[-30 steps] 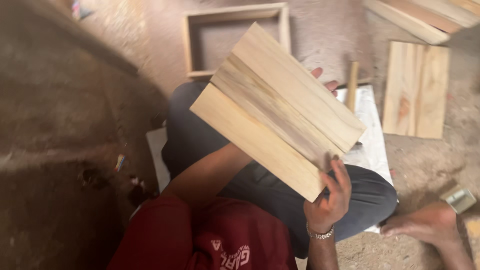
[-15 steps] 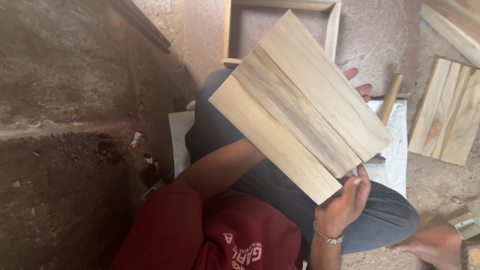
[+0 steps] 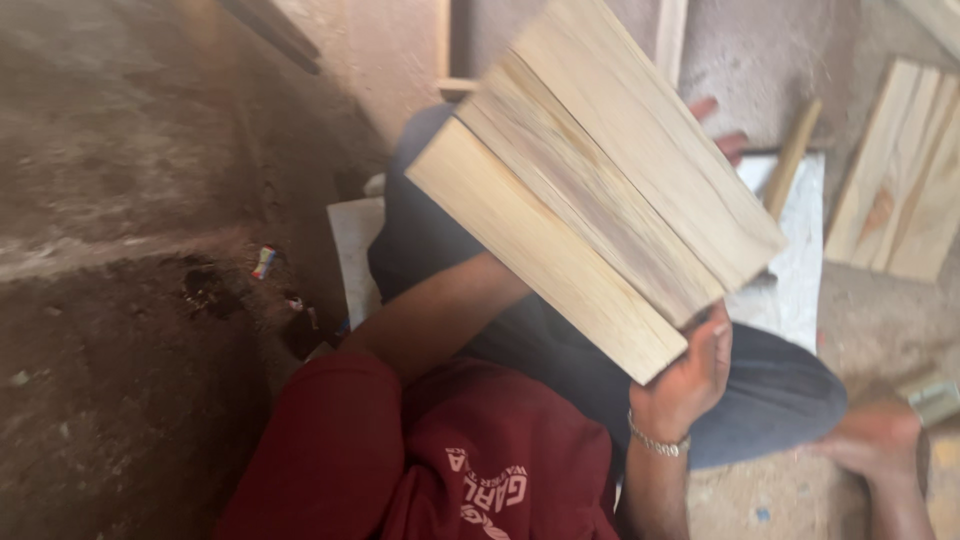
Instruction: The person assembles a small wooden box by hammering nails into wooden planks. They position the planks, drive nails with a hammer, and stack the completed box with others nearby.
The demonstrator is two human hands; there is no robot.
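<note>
I hold a pale wooden panel made of three joined boards, tilted up over my lap. My right hand, with a metal bracelet on the wrist, grips its lower right corner. My left arm reaches under the panel. Only the fingertips of my left hand show past the far edge, pressed against the back. I sit on the floor in a red shirt and dark trousers.
A wooden frame lies on the floor beyond the panel. Another board panel lies at the right, next to a wooden stick and a white sheet. My bare foot is at the lower right near a small block.
The panel has come closer to the camera and fills more of the view. The frame and the other panel have slid toward the edges. Both hands keep their hold.
</note>
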